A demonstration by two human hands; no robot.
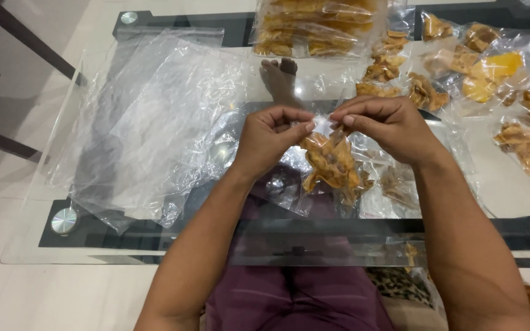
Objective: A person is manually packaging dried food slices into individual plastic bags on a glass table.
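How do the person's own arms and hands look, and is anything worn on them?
Both forearms are bare up to the picture's lower edge: no sleeves, no gloves, no watch or bracelet in view. The left hand and the right hand show no rings on the fingers that can be seen. The fingernails are short and unpainted. Below the arms, dark purple clothing covers the lap.

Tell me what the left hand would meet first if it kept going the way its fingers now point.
The left hand points right, toward the right hand. It would first meet the clear snack bag's pinched top between them, then the right fingertips. Depth looks matched, though one view cannot confirm.
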